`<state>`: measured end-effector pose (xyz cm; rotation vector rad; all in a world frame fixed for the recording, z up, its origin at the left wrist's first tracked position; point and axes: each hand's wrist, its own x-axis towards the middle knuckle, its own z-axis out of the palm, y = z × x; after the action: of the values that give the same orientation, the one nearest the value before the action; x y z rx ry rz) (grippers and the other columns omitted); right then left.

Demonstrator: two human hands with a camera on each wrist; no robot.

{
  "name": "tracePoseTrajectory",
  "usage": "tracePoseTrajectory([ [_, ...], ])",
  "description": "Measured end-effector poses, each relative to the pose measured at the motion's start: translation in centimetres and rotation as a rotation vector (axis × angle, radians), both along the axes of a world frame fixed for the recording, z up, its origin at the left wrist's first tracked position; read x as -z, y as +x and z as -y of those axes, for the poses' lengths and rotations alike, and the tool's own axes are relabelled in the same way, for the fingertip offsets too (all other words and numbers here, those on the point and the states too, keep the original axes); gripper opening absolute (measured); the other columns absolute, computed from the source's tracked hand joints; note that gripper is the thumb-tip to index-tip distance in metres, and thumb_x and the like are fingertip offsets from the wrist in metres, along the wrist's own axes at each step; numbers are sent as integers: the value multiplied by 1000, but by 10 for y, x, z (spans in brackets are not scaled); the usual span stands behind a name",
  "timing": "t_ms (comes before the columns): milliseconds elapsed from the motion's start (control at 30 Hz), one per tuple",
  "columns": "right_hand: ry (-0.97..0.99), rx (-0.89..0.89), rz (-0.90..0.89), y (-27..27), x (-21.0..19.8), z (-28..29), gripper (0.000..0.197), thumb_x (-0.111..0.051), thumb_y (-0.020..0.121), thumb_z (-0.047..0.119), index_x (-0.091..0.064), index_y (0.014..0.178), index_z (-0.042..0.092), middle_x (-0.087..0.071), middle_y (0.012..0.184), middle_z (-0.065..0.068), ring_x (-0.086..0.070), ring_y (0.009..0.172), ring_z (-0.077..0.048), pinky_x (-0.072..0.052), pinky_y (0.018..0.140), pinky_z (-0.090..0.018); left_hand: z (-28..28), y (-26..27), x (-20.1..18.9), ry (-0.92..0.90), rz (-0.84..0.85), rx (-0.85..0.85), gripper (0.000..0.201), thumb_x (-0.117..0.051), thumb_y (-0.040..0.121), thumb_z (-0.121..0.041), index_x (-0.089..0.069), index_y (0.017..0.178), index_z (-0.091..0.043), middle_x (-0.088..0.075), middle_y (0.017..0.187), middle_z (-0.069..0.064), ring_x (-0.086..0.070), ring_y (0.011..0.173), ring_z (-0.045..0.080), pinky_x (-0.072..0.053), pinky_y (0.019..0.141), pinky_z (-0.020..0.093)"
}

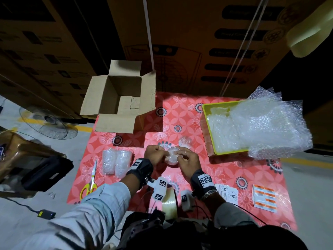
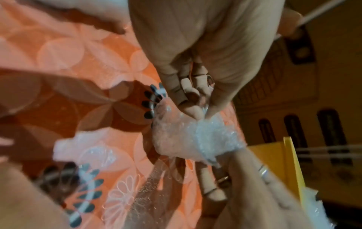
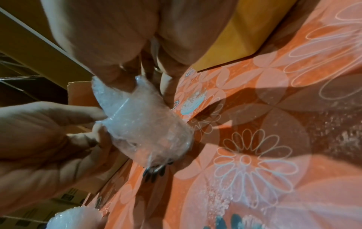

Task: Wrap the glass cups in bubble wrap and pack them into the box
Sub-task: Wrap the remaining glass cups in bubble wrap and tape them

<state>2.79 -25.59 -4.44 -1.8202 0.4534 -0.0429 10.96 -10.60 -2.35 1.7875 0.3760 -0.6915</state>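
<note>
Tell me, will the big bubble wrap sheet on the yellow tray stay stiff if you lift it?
Probably not. The bubble wrap sheet already droops crumpled over the yellow tray edge, so it likely flops. It looks thin and airy, so probably very light, and a push might just slide it.

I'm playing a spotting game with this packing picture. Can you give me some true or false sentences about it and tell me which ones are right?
1. Both the left hand and the right hand hold the bubble-wrapped glass cup. True.
2. The brown cardboard box is taped shut. False: its flaps stand open and no cup shows inside.
3. The yellow-handled scissors lie on the red flowered tablecloth, to the left of two wrapped cups. True.
4. The yellow-green plastic tray is full of glass cups. False: it holds sheets of clear bubble wrap.
5. The left hand is cutting with the scissors. False: the scissors lie untouched on the tablecloth.
</note>
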Motion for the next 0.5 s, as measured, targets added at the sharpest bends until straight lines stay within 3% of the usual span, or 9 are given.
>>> tracePoseTrajectory([
  [67, 30, 5, 13, -2, -2, 1, 19, -66, 80, 15, -81, 91, 15, -73, 103, -1, -70, 91, -17, -59, 76, -29, -7, -2, -8, -159, -98, -97, 15, -65, 82, 11, -66, 72, 1, -62, 64, 15, -61, 59, 27, -61, 62, 34],
  [133, 46, -5, -3, -1, -1, 3, 12, -75, 82, 13, -82, 92, 13, -74, 106, -2, -70, 96, -12, -57, 79, -22, -16, -1, -11, -254, -109, -112, 21, -54, 86, 20, -65, 77, 4, -63, 65, 15, -65, 56, 22, -62, 60, 31],
  [167, 26, -16, -19, 1, -1, 3, 10, -77, 82, 11, -82, 91, 14, -74, 106, 0, -70, 96, -11, -58, 81, -24, -20, -1, -11, -297, -113, -109, 24, -53, 86, 23, -66, 79, 5, -65, 68, 16, -66, 54, 21, -60, 56, 28],
  [267, -46, -25, -70, 8, 4, 5, 14, -76, 82, 6, -80, 82, 20, -76, 97, 3, -71, 91, -14, -60, 84, -38, -27, -4, -8, -335, -101, -89, 17, -68, 81, 24, -67, 85, 7, -70, 77, 22, -71, 60, 26, -60, 57, 28],
  [400, -167, -52, -112, 14, 2, 0, 20, -69, 83, 3, -65, 76, 21, -72, 84, 4, -69, 80, -22, -59, 74, -43, -22, -5, -1, -284, -56, -82, 21, -80, 75, 18, -65, 82, 4, -68, 70, 19, -67, 57, 25, -61, 59, 30],
  [500, -189, -51, -128, 13, 0, -4, 30, -70, 83, 3, -51, 85, 26, -69, 85, -2, -67, 77, -22, -58, 65, -43, -12, 2, 7, -166, 10, 14, 25, -80, 75, 16, -63, 75, -3, -62, 59, 10, -58, 51, 22, -53, 54, 29],
])
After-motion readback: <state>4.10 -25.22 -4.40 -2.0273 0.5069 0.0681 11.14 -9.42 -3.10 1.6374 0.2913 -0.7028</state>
